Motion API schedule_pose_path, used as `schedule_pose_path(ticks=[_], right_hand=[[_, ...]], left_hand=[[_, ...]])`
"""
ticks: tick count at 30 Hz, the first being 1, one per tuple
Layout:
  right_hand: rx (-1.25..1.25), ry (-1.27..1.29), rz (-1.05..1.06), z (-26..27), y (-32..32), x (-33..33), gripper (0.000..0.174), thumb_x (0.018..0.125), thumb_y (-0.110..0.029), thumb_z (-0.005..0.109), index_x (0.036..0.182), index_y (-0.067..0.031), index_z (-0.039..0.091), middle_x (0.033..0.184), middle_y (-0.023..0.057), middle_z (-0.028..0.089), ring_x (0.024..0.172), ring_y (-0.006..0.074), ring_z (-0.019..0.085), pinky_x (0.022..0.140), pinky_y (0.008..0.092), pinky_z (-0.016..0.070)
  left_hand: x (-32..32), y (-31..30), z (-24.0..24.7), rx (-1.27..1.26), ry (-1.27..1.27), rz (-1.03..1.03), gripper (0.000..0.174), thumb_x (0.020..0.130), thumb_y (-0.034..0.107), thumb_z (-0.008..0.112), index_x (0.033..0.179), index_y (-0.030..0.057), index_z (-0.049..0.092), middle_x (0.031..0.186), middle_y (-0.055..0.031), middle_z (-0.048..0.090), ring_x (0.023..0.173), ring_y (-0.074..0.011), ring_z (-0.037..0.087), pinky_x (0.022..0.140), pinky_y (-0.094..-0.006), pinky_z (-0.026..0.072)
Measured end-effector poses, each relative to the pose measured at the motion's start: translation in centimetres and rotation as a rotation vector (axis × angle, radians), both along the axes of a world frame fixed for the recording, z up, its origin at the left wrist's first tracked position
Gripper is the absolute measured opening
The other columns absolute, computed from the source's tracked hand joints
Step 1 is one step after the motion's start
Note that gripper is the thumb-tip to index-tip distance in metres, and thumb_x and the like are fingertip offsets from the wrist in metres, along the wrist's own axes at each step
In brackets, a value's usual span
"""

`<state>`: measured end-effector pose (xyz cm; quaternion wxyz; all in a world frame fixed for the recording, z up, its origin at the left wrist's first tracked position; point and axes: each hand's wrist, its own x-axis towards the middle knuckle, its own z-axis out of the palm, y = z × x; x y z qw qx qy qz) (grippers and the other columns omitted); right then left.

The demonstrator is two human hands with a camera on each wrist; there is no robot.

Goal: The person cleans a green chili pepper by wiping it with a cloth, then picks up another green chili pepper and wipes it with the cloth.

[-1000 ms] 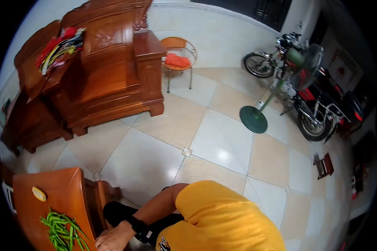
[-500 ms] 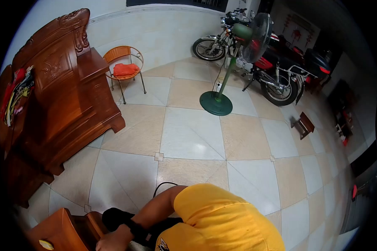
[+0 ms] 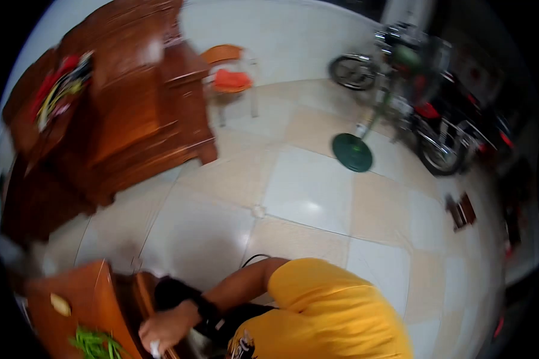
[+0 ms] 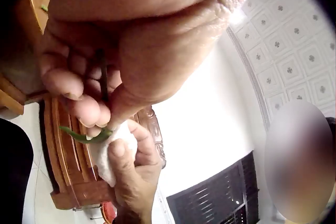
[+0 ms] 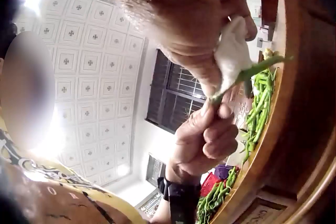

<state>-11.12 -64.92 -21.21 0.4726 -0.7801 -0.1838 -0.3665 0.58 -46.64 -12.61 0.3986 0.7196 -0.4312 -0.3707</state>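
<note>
In the right wrist view, a slender green chili pepper (image 5: 257,69) stretches between both hands. My left hand (image 5: 207,140), a black strap on its wrist, pinches one end of it between thumb and fingers. My right hand (image 5: 184,24) grips a crumpled white cloth (image 5: 232,50) against the pepper. The left wrist view shows the pepper (image 4: 79,136) curving out below my left hand's fingertips, the right hand (image 4: 137,182) holding the cloth close by. A thin dark stick-like thing (image 4: 103,74) lies inside the left hand's curled fingers. In the head view only the right hand (image 3: 170,326) shows.
Heaped green chili peppers (image 3: 96,344) and a yellowish oblong thing (image 3: 60,305) lie on the wooden table (image 3: 81,284). Beyond stand a carved wooden bench (image 3: 126,113), a chair (image 3: 221,57), a green fan (image 3: 353,152), a motorcycle (image 3: 443,143) and a low stool (image 3: 463,210).
The head view swung up and left, taking the table mostly out of sight, then swung back towards it. The right hand stays beside the table edge, white cloth now showing at it.
</note>
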Motion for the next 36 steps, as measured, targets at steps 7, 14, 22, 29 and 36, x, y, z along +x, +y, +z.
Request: schedule_pose_path(ticks=[7,14,22,29,36], right_hand=[[0.089,0.199,0.111,3.7,1.3,0.3,0.022,0.085,-0.013,0.069,0.102,-0.0015,0.061,0.102,0.0151,0.06,0.098,0.0345,0.058,0.083,0.0422,0.0466],[-0.069,0.153,0.239,4.3,2.9,3.1,0.034,0.078,-0.007,0.076,0.11,-0.0041,0.065,0.102,0.0126,0.065,0.095,0.0308,0.065,0.082,0.0377,0.0529],[-0.091,0.254,0.195,4.6,3.0,4.7,0.033,0.076,0.0,0.073,0.108,-0.0005,0.063,0.105,0.0158,0.065,0.097,0.0331,0.063,0.083,0.0389,0.0515],[-0.185,0.18,0.452,6.2,8.1,5.6,0.038,0.071,0.0,0.078,0.107,-0.0024,0.066,0.106,0.0127,0.065,0.099,0.0309,0.062,0.085,0.039,0.051],[-0.281,0.262,0.334,5.1,9.0,9.5,0.037,0.071,0.003,0.075,0.107,-0.0026,0.067,0.106,0.0128,0.065,0.1,0.0319,0.063,0.085,0.0391,0.0516]], left_hand=[[0.3,4.7,-1.5,0.019,0.173,0.282,0.021,0.093,0.012,0.064,0.079,-0.0028,0.067,0.062,-0.0009,0.056,0.055,-0.0071,0.052,0.05,-0.0231,0.0399],[-1.3,6.5,0.1,-0.031,0.015,0.341,0.02,0.094,0.012,0.065,0.083,-0.0035,0.069,0.064,-0.002,0.058,0.055,-0.0074,0.054,0.049,-0.0241,0.0409],[-2.8,10.5,0.1,-0.063,0.002,0.499,0.019,0.093,0.017,0.069,0.096,-0.0015,0.074,0.059,-0.0009,0.057,0.053,-0.0067,0.053,0.049,-0.0245,0.0403],[-1.8,12.7,1.0,-0.055,-0.018,0.436,0.019,0.093,0.015,0.068,0.096,-0.002,0.074,0.064,-0.0026,0.06,0.055,-0.0079,0.052,0.05,-0.026,0.0417],[1.0,17.4,0.4,-0.062,0.179,0.518,0.023,0.094,0.021,0.068,0.101,-0.0002,0.074,0.067,0.0001,0.06,0.056,-0.0061,0.052,0.051,-0.0231,0.0432]])
